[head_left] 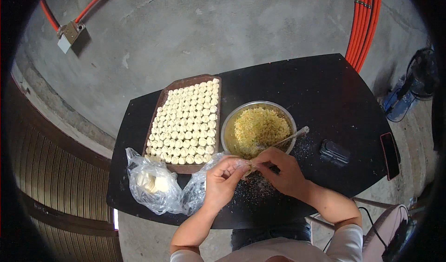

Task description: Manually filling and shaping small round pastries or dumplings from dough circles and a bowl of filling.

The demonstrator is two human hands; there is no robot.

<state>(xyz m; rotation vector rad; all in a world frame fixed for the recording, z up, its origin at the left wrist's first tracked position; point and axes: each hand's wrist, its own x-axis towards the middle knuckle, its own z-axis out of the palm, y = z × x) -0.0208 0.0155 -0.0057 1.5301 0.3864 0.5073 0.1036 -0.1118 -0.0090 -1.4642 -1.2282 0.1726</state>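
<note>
My left hand (224, 178) and my right hand (284, 171) meet at the near edge of a steel bowl. Between their fingertips they pinch a small, thin dumpling wrapper (251, 167), mostly covered by the fingers. The metal bowl (226, 125) holds a yellowish chopped filling (260, 125), and a spoon (297, 134) leans in it with its handle toward the right. Left of the bowl, a brown tray (160, 101) carries tight rows of pale, folded dumplings (186, 122). A clear plastic bag (139, 192) with pale wrappers (155, 183) inside lies beside my left forearm.
Everything stands on a black table (316, 85), dusted with white specks around the bowl. A dark, flat case (334, 151) lies to the right, and a phone (390, 155) rests at the right edge. A chair (385, 225) stands at the lower right.
</note>
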